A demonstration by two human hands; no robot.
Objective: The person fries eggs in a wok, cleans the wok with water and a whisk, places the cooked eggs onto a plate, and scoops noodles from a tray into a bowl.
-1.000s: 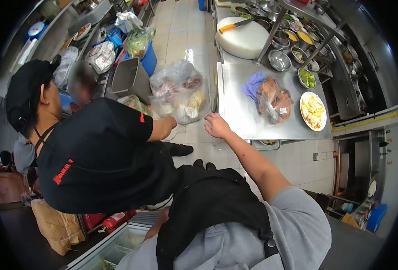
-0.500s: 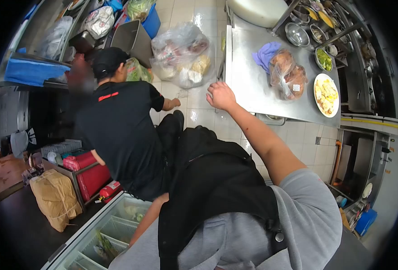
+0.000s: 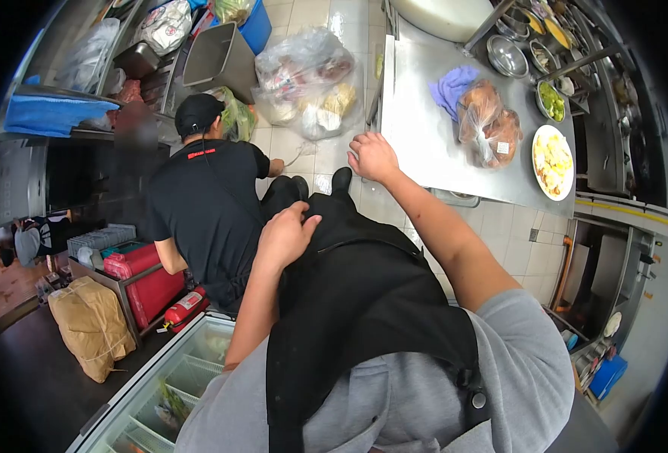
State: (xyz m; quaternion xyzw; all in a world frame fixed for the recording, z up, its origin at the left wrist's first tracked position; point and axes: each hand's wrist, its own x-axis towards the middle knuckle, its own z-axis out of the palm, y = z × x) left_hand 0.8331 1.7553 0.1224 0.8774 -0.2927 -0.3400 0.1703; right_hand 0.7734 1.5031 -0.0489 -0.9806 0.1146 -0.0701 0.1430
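My left hand (image 3: pixel 285 238) hovers by the front of my black apron (image 3: pixel 371 294), fingers loosely bent and thumb apart, holding nothing I can see. Close to the left edge of the steel table (image 3: pixel 417 155), my right hand (image 3: pixel 373 157) has its fingers slightly curled and spread, with nothing in them. Whether it touches the table edge I cannot tell. On that table lie a purple cloth (image 3: pixel 453 89), a clear bag of brown food (image 3: pixel 489 124) and an oval white plate of yellow and white food (image 3: pixel 553 162).
A co-worker in a black cap and shirt (image 3: pixel 205 174) crouches at my left, one hand near the floor. Large clear plastic bags (image 3: pixel 307 83) lie on the tiles ahead. At lower left are an open-topped chilled counter (image 3: pixel 190 370), a fire extinguisher (image 3: pixel 185 308) and a brown paper bundle (image 3: pixel 92 325).
My left hand has come up from beside the chilled counter to in front of my apron. My right hand stays near the table edge. The co-worker has bent lower, head turned away.
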